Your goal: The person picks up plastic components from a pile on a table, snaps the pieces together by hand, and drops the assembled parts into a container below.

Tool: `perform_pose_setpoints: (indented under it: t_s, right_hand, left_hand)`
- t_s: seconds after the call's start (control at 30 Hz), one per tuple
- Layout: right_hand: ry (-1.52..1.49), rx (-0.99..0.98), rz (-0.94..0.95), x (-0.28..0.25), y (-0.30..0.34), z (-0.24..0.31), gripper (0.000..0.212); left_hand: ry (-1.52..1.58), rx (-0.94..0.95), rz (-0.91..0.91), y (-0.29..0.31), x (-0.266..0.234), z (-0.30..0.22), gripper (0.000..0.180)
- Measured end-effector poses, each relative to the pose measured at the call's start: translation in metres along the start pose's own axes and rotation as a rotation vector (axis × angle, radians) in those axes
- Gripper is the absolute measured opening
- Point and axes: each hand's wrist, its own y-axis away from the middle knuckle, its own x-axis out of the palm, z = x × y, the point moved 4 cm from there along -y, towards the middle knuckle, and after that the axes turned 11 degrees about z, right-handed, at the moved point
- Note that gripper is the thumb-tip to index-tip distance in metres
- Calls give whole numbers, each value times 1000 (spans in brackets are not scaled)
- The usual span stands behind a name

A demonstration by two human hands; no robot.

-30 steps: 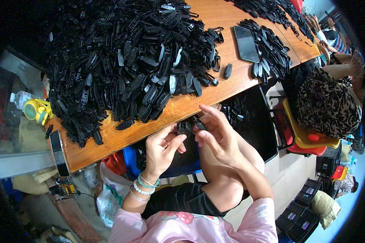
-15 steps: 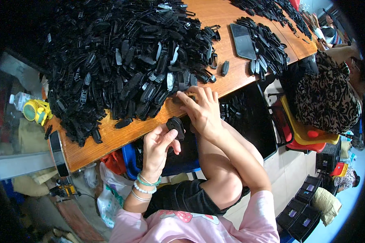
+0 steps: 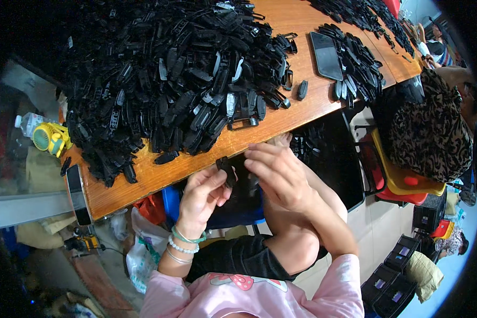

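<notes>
My left hand (image 3: 200, 193) holds a small black oblong plastic part (image 3: 225, 170) between thumb and fingers, just off the table's front edge. To its right, my right hand (image 3: 282, 177) is closed, its bent fingers pointing at that part but apart from it. Whatever those fingers hold, if anything, is hidden beneath them. Beyond both hands a large heap of similar black plastic parts (image 3: 196, 111) covers much of the wooden table (image 3: 302, 116). One frame-like black part (image 3: 243, 124) lies at the heap's near edge, and a single part (image 3: 302, 90) lies apart on the right.
A dark phone (image 3: 327, 55) lies beside a smaller pile (image 3: 357, 74); another phone (image 3: 78, 193) rests at the table's left corner. Left stand a yellow fan (image 3: 50, 139) and a bottle (image 3: 27, 123). A black tray (image 3: 328, 159) is below, right. A person in patterned clothing (image 3: 431, 124) sits at right.
My right hand has drawn back from the heap's edge toward my body, and its fingers have bent in. My left hand still grips the black part, slightly turned. The view has shifted a little.
</notes>
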Motion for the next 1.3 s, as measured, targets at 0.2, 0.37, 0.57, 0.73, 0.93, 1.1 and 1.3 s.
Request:
perform_pose_setpoints:
  t_s: [0.2, 0.37, 0.57, 0.73, 0.93, 1.1, 1.3]
  right_hand:
    - [-532, 304, 87, 2, 8, 2, 49]
    - [-475, 294, 79, 11, 11, 2, 46]
    - [-537, 361, 146, 6, 8, 5, 47]
    - [-318, 208, 64, 5, 6, 8, 51]
    - [-121, 246, 118, 18, 12, 14, 53]
    - [-166, 239, 128, 20, 17, 14, 53]
    - [-150, 290, 37, 16, 10, 19, 56]
  left_hand:
    - [-916, 360, -105, 14, 25, -25, 22]
    - [-1166, 503, -107, 18, 39, -36, 23]
    - [-1281, 538, -104, 20, 46, -44, 24]
    - [-1277, 492, -107, 22, 45, -44, 25]
    - [-1315, 545, -112, 23, 42, -43, 25]
    - [-1486, 562, -3, 18, 56, -49, 19]
    - [-1051, 446, -78, 10, 48, -26, 25]
